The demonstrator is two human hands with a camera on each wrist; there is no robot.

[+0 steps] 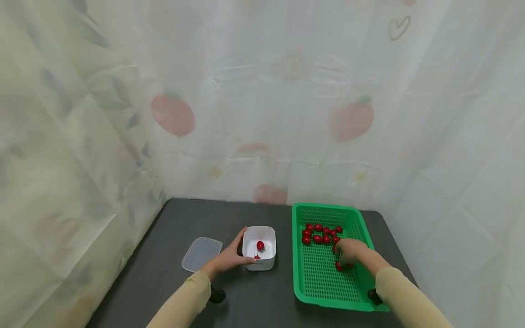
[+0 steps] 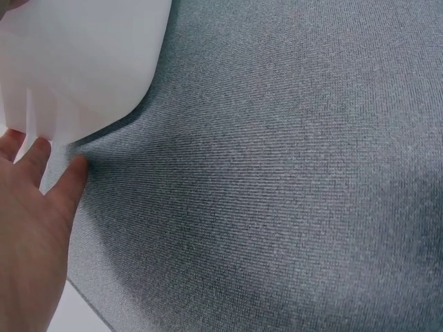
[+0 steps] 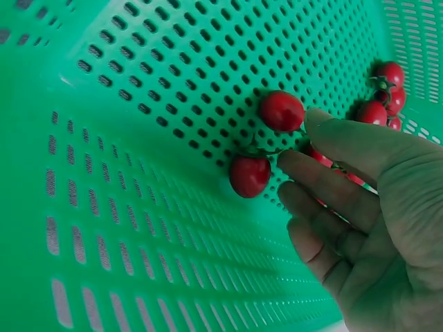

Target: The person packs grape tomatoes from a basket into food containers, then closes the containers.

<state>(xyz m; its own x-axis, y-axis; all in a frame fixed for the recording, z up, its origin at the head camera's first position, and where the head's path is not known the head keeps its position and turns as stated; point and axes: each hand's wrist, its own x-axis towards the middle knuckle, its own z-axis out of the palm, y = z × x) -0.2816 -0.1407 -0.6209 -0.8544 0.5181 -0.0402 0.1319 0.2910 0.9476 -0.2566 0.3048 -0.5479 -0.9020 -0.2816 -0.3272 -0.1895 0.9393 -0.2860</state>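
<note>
A white square container stands on the dark table, with cherry tomatoes inside. My left hand grips its left side, thumb at the near wall and fingers at the far one; the left wrist view shows fingertips at the white wall. Inside the green basket, my right hand reaches down among more cherry tomatoes. In the right wrist view, its thumb and index finger are apart, right beside one cherry tomato; a second, stemmed cherry tomato lies just past the index fingertip.
Left of the container lies a translucent lid flat on the table. Several cherry tomatoes cluster in the far part of the basket. Pale printed curtains hang behind and on both sides.
</note>
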